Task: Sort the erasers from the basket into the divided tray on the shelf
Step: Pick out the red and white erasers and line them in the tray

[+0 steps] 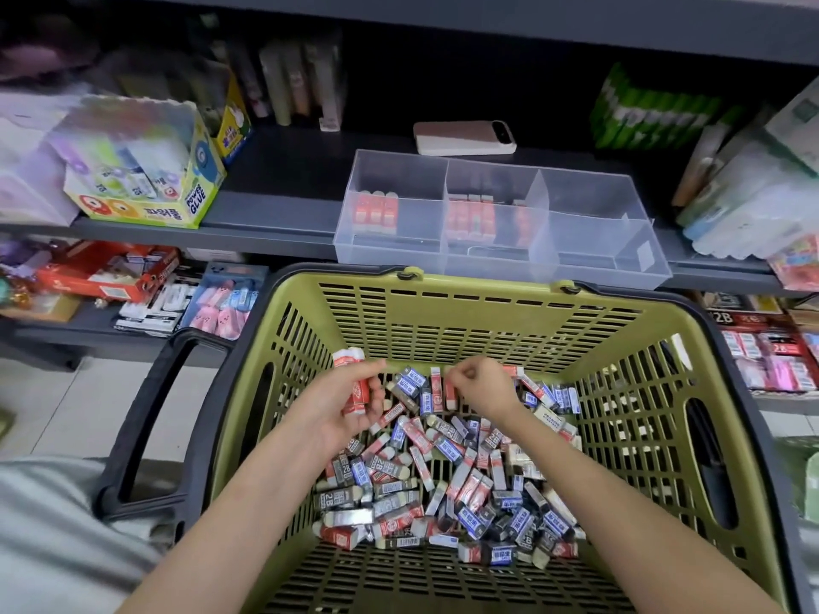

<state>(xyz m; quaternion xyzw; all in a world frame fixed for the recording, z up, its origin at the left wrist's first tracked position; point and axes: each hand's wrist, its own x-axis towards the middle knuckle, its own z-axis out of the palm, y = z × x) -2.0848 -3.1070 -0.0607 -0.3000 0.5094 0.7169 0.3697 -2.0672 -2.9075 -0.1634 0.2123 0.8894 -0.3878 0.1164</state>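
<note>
Red erasers (360, 392) are clutched in the left hand (339, 416), another eraser (450, 389) pinched by the right hand (481, 385), batched for the tray (394, 248).

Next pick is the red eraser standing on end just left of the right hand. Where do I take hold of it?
Pinch the upright red eraser by its free top end, across its two broad faces, coming straight down from above; its lower end sits among the other erasers.
</note>
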